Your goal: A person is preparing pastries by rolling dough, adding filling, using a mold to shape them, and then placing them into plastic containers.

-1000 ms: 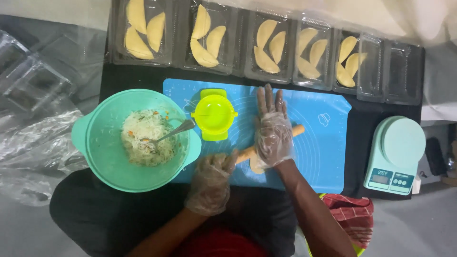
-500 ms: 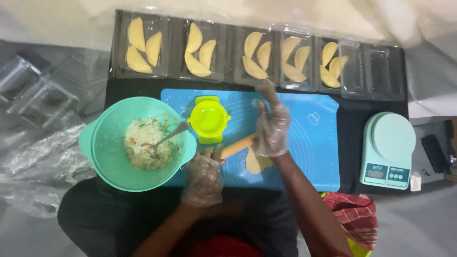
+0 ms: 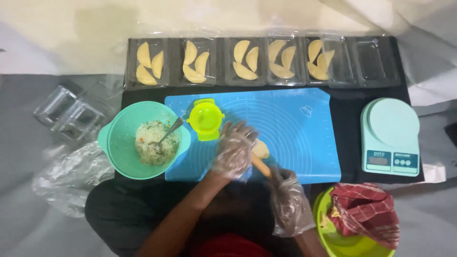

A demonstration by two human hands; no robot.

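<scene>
A grey cloth-covered floor bears a black board and on it a blue silicone rolling mat. Near its near edge lies a wooden rolling pin over a pale dough piece. The gloved left hand presses flat; the gloved right hand curls around the pin's end. Earlier, the pin lay further left, hands apart.

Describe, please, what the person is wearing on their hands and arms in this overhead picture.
Both hands wear thin, clear, crinkled plastic gloves: the left hand and the right hand. The loose, baggy film ends in open cuffs at the wrists. Above the cuffs, the forearms are bare; no sleeves, watch or jewellery show.
</scene>
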